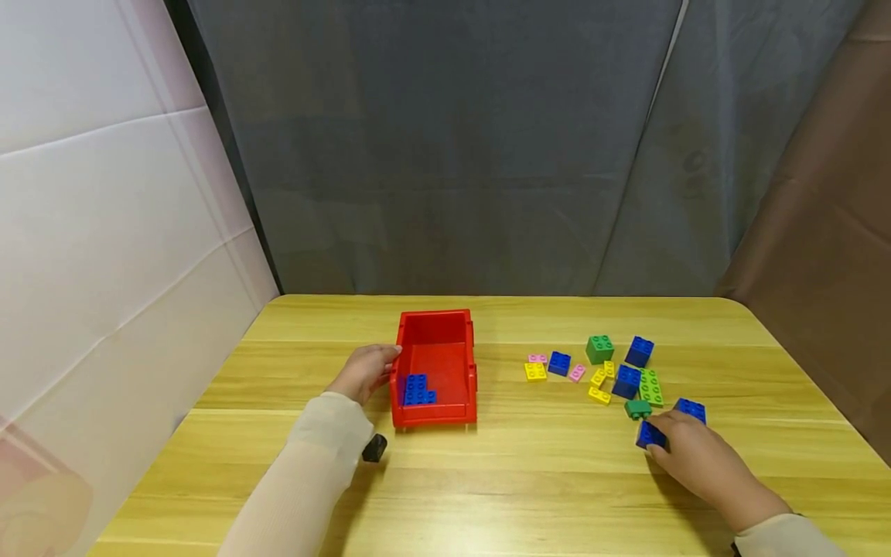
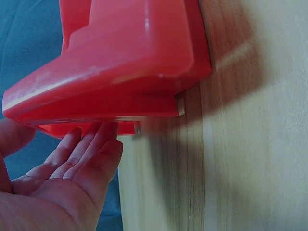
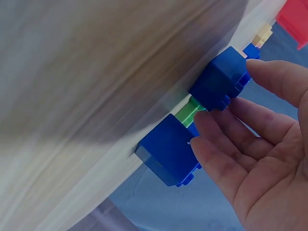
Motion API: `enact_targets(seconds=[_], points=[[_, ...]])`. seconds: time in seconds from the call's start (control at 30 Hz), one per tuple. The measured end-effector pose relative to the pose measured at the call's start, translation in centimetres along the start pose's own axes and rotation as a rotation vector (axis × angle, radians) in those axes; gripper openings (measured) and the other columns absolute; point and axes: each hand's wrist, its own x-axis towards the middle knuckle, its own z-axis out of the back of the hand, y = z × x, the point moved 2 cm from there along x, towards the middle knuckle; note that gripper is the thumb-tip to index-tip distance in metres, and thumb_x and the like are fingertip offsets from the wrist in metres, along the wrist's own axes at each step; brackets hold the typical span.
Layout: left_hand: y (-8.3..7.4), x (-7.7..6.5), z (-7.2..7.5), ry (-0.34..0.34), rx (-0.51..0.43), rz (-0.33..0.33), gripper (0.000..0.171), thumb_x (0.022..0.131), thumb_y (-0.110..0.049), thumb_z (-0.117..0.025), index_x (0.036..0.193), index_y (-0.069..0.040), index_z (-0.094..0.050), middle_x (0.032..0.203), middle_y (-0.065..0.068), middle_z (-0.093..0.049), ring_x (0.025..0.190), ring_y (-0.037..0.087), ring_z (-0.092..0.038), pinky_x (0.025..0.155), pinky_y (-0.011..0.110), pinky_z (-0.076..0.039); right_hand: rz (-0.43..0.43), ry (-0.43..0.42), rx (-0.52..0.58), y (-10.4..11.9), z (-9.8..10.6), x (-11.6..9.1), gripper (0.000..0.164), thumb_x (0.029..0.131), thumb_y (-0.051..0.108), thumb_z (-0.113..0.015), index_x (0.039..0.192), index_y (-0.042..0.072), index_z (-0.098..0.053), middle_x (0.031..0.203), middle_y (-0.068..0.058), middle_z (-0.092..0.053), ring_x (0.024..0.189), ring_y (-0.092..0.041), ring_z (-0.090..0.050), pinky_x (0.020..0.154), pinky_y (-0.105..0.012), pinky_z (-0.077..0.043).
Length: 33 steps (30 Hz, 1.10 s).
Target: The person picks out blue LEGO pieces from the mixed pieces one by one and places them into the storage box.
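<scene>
At the left side of the red bin (image 1: 435, 415), my left hand (image 1: 365, 373) holds the rim. The left wrist view shows its thumb at the bin's rim (image 2: 53, 98) and its fingers under the edge. Inside the bin, blue bricks (image 1: 416, 389) lie in the near left corner. On the right, my right hand (image 1: 699, 456) pinches a blue toy brick (image 3: 219, 79) between thumb and fingers, low over the tabletop. Another blue brick (image 1: 691, 409) stands just beyond that hand, near its fingertips. A small dark green brick (image 1: 637, 409) lies close to the pinched one.
Several yellow, pink, blue and green bricks lie right of the bin, among them a light green brick (image 1: 650, 387), a green brick (image 1: 599, 349) and a yellow brick (image 1: 535, 372). A black object (image 1: 374, 448) shows beside the left wrist. Grey cloth (image 1: 445, 155) hangs behind the wooden table.
</scene>
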Motion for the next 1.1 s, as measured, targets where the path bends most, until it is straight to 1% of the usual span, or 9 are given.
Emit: enact_targets(seconds=[0.17,0.4,0.7,1.1], points=[[0.15,0.09,0.0,0.002,-0.007,-0.014,0.045,0.102,-0.019,-0.044,0.137,0.009,-0.044,0.134,0.023,-0.051,0.119,0.034,-0.05,0.107,0.042,-0.04,0.003,-0.002,-0.002,0.04,0.02,0.26,0.044,0.086,0.016,-0.072,0.119,-0.01,-0.061,0.118,-0.029,-0.06,0.111,-0.049,-0.055,0.089,-0.059,-0.046],[0.11,0.09,0.0,0.004,-0.001,-0.004,0.045,0.102,-0.02,-0.045,0.138,0.007,-0.044,0.135,0.022,-0.05,0.121,0.034,-0.049,0.107,0.042,-0.039,0.018,-0.013,-0.007,0.05,-0.06,0.19,0.041,0.086,0.012,-0.071,0.118,-0.01,-0.061,0.116,-0.028,-0.06,0.111,-0.048,-0.055,0.089,-0.058,-0.047],[-0.11,0.07,0.03,0.001,0.001,0.01,0.045,0.102,-0.022,-0.045,0.139,0.004,-0.043,0.137,0.02,-0.049,0.125,0.035,-0.046,0.108,0.043,-0.038,0.008,-0.002,-0.003,-0.13,-0.06,0.37,0.042,0.087,0.013,-0.071,0.12,-0.01,-0.06,0.117,-0.029,-0.06,0.111,-0.049,-0.055,0.089,-0.058,-0.047],[0.21,0.06,0.01,0.002,-0.005,-0.008,0.045,0.102,-0.02,-0.044,0.137,0.008,-0.044,0.135,0.022,-0.05,0.122,0.035,-0.049,0.107,0.043,-0.039,0.015,-0.007,-0.008,-0.11,-0.23,0.42,0.04,0.086,0.012,-0.072,0.118,-0.01,-0.062,0.115,-0.027,-0.061,0.109,-0.047,-0.056,0.088,-0.057,-0.048]])
